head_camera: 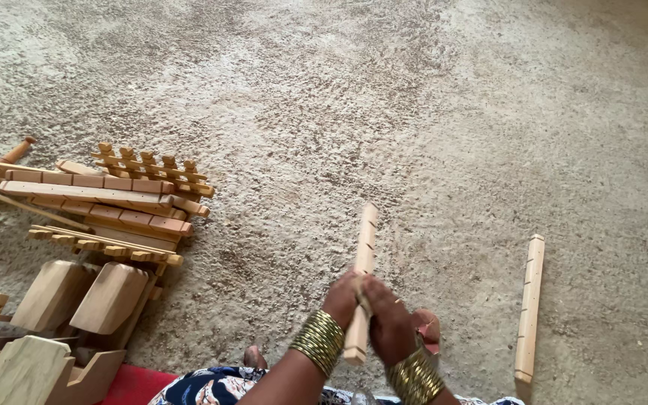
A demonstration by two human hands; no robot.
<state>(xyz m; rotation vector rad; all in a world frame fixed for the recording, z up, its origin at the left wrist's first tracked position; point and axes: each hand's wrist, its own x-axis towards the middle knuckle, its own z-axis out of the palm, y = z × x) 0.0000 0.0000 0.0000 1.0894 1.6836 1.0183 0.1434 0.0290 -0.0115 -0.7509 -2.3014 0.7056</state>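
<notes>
Holding a pale wooden slat (361,281) upright near six o'clock of the view, both hands close their grip round its lower half: the left hand (341,298) on its left side, the right hand (389,321) on its right, each wrist ringed with gold bangles (319,341). The slat's top points toward twelve o'clock above the speckled carpet floor (414,112). A second notched slat (529,307) lies apart at four o'clock. At nine o'clock rests a heap of wooden parts (106,202), with rounded wooden blocks (84,296) just below it.
</notes>
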